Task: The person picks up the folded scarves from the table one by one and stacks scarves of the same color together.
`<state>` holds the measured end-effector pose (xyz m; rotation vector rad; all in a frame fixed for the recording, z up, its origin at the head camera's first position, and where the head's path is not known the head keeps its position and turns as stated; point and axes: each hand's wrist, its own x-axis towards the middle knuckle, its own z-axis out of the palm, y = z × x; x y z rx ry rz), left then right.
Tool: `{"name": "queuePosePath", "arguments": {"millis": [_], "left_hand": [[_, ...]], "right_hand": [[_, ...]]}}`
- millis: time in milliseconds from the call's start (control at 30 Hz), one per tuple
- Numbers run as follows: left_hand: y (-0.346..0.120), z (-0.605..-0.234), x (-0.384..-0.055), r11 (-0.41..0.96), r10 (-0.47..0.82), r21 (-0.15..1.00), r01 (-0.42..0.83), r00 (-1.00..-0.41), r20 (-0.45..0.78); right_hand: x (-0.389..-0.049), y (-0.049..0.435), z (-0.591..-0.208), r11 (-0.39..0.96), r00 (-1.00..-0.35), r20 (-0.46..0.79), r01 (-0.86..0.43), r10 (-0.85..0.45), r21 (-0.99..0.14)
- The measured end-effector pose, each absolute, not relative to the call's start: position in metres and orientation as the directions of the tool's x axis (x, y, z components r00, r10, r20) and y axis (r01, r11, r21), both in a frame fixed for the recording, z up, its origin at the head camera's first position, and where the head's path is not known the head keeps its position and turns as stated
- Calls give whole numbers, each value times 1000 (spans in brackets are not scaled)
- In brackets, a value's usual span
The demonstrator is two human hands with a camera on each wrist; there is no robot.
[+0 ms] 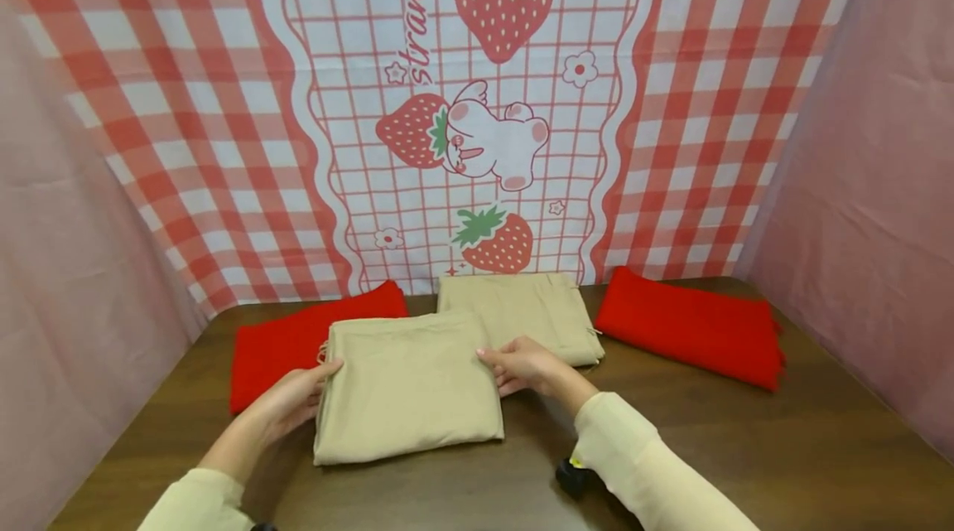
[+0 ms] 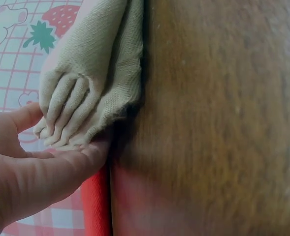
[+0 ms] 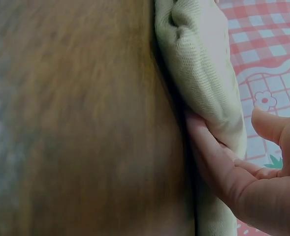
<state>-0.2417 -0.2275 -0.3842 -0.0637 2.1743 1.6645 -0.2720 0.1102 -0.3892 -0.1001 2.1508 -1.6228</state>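
A folded beige scarf (image 1: pixel 410 390) with thin fringe at its left edge lies between the two hands, low over the front middle of the table. My left hand (image 1: pixel 286 403) holds its left edge, thumb above and fingers beneath. In the left wrist view, that hand (image 2: pixel 41 169) pinches the bunched folds of the scarf (image 2: pixel 78 98). On the opposite edge is my right hand (image 1: pixel 525 365), its thumb over the top. The right wrist view shows the right hand's fingers (image 3: pixel 216 157) tucked under the scarf's thick folded edge (image 3: pixel 204 73), the fingertips hidden.
Behind the held scarf lies a second folded beige scarf (image 1: pixel 522 307), partly covered. One red folded cloth (image 1: pixel 261 353) is at the left, another (image 1: pixel 689 324) at the right. The brown wooden table (image 1: pixel 745 448) ends at a strawberry-print checked curtain (image 1: pixel 701 142).
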Motion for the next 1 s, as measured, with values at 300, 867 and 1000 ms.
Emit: {"name": "queuePosePath", "arguments": {"millis": [300,867,1000], "left_hand": [[-221,-386,-242,261,185,921,-289,-922,-341],[-214,-384,-241,223,137,925,-307,-930,-341],[-213,-384,-241,217,131,923,-318,-927,-351]], "right_hand": [[-273,103,-396,342,-916,-304,207,-261,-917],[-273,91,-395,317,-916,-322,239,-241,-918],[-273,93,-394,314,-912,-321,237,-255,-920]]}}
